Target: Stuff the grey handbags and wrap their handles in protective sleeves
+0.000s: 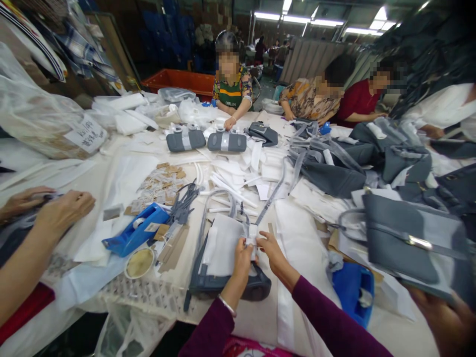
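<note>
My left hand (242, 258) and my right hand (271, 252) meet over a grey handbag (223, 285) lying on the table in front of me. Both pinch a small white strip (253, 237) wrapped round the bag's metal fitting, where its grey handle (219, 196) loops up. White wrapping paper (222, 244) covers the top of the bag. A bangle sits on my left wrist, and both my sleeves are purple.
A blue tape dispenser (136, 230) and a round tin (139, 263) lie to the left, another blue dispenser (353, 292) to the right. A co-worker's hands (55, 210) work at the far left. Grey bags (409, 243) pile on the right. Several people sit across the table.
</note>
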Tool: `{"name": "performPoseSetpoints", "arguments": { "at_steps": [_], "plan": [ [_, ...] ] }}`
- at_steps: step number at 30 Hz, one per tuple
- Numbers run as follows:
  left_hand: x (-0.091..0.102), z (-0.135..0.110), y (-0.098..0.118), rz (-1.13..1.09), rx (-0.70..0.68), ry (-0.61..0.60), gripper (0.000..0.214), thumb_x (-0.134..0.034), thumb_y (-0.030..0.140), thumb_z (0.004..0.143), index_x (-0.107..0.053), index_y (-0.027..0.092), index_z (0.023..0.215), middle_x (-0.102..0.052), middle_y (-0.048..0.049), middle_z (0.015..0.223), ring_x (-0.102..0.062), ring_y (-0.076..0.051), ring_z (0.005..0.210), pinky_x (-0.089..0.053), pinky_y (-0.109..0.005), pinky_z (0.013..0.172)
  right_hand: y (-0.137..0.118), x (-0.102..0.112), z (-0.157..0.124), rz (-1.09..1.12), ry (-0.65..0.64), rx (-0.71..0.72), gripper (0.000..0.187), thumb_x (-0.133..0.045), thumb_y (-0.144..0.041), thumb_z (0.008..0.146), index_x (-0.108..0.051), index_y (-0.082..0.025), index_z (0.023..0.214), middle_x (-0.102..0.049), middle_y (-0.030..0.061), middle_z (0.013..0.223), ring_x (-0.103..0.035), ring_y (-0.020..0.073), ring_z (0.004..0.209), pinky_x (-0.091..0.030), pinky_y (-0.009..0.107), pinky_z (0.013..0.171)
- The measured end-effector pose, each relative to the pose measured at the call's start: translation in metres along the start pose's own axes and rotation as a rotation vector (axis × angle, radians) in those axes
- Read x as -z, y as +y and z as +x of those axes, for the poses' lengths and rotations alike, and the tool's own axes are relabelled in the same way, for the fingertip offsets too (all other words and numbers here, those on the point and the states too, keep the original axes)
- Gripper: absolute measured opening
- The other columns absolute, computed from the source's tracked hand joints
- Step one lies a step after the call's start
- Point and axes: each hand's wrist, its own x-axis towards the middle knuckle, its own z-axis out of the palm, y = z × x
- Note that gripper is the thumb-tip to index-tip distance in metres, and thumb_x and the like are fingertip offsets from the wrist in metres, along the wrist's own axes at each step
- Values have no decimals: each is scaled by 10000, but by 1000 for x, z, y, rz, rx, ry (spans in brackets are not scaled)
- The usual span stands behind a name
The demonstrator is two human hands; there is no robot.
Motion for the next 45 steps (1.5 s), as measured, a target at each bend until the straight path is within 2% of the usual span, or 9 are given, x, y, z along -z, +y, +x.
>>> {"name": "performPoseSetpoints", "arguments": {
  "at_steps": [4, 8, 12, 18, 21, 25, 30, 37, 45],
  "plan": [
    [1, 4, -5, -119, 23, 52, 327, -566, 396, 683, -530, 165, 912, -637, -19, 736, -589, -136, 534, -428, -221, 456, 0, -17, -6, 218, -43, -24, 504, -632, -263, 705, -479, -144, 1169, -655, 31, 769, -573, 149, 537, -447, 258, 480],
    [3, 8, -5, -181, 51, 106, 363, -585, 429, 681, -504, 174, 926, -654, -32, 804, -607, -133, 602, -462, -233, 547, 1, -23, -4, 192, -128, 74, 371, -584, -330, 842, -516, -159, 1165, -650, 58, 953, -614, 154, 729, -511, 280, 628],
    [4, 7, 1, -164, 178, 81, 362, -541, 418, 713, -463, 199, 991, -616, 10, 694, -506, -107, 393, -400, -239, 430, 2, -8, -4, 146, -157, 94, 330, -536, -355, 904, -546, -153, 1165, -576, 79, 1141, -592, 183, 955, -519, 382, 809],
    [8, -9, 13, -106, 208, -15, 364, -516, 272, 728, -458, 172, 1074, -655, -64, 841, -630, -160, 554, -506, -305, 563, 7, 16, -9, 106, -208, 92, 372, -533, -423, 889, -565, -168, 1158, -585, 93, 1171, -584, 209, 1012, -492, 405, 866],
    [32, -16, 32, 202, 63, -50, 334, -491, 234, 760, -512, 154, 1083, -639, -113, 1020, -643, -145, 615, -509, -280, 583, 23, 29, -5, 97, -199, 34, 518, -531, -569, 820, -586, -160, 1133, -642, 118, 1094, -609, 244, 997, -483, 395, 863],
    [101, -8, 78, 711, -205, 206, 287, -418, 195, 835, -538, 170, 1094, -648, -88, 1021, -645, -144, 765, -501, -248, 656, 51, 50, 5, 93, -77, -99, 699, -609, -663, 658, -601, -111, 1086, -676, 158, 989, -645, 264, 907, -492, 382, 812],
    [171, 34, 109, 1191, -166, 424, 162, -513, 166, 817, -580, 134, 961, -666, -123, 977, -612, -203, 958, -439, -301, 857, 69, 61, 1, 121, 46, -136, 691, -676, -621, 559, -614, -111, 1021, -683, 162, 946, -660, 267, 845, -502, 364, 763],
    [166, 79, 87, 1329, -62, 384, 296, -641, 220, 726, -585, 119, 998, -605, -207, 1132, -582, -308, 1066, -420, -357, 850, 45, 47, 0, -61, 201, 99, 424, -612, -463, 682, -635, -173, 990, -687, 104, 1001, -637, 274, 951, -456, 417, 906],
    [184, 95, 112, 1320, -16, 352, 235, -595, 245, 747, -586, 101, 931, -653, -238, 991, -618, -352, 1004, -442, -397, 787, -1, 11, 5, -211, 240, 345, 300, -511, -347, 750, -644, -203, 977, -665, 86, 1045, -606, 237, 982, -438, 386, 920]
  ]
}}
